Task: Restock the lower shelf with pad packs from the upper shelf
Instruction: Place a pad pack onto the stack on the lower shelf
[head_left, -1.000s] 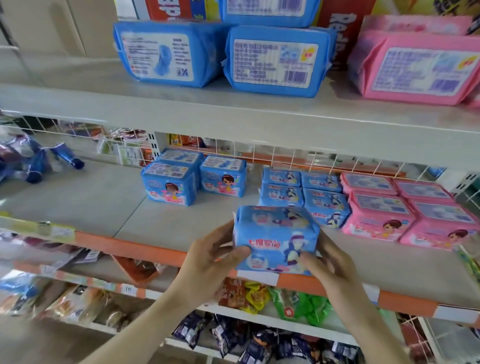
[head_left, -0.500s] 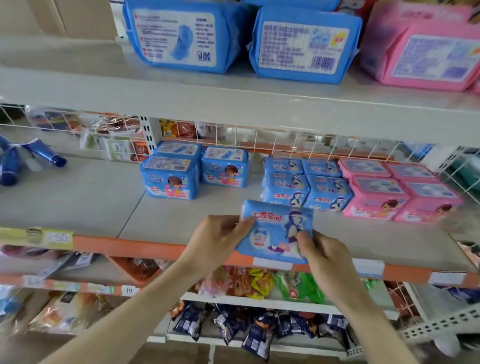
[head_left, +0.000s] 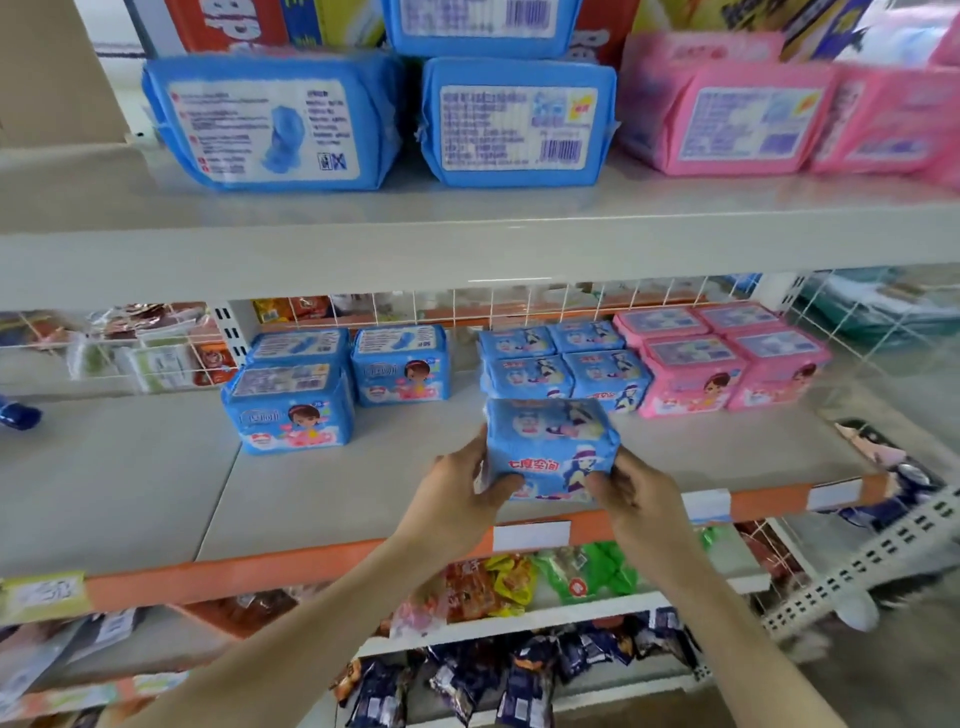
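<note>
Head view. Change since the earlier frame: the blue pad pack (head_left: 550, 449) sits farther in over the lower shelf (head_left: 156, 493), off the orange front strip (head_left: 260, 571), and stands more upright, with its top face showing; both hands have gone in with it.

Item, held: blue pad pack, between the two hands. The left hand (head_left: 457, 493) grips its left side, thumb curled over the lower front corner. The right hand (head_left: 636, 493) grips its right side, thumb on the lower front. Whether its base touches the shelf deck cannot be told.

Item, position: the pack is just in front of the row of matching small blue packs (head_left: 566, 369), left of the small pink packs (head_left: 727, 364), right of the blue girl-print packs (head_left: 291, 410).

Item, upper shelf (head_left: 467, 228): large blue packs (head_left: 275, 122) to the left, large pink packs (head_left: 727, 109) to the right, labels facing out.

Item, below: mixed snack packets (head_left: 519, 582).
</note>
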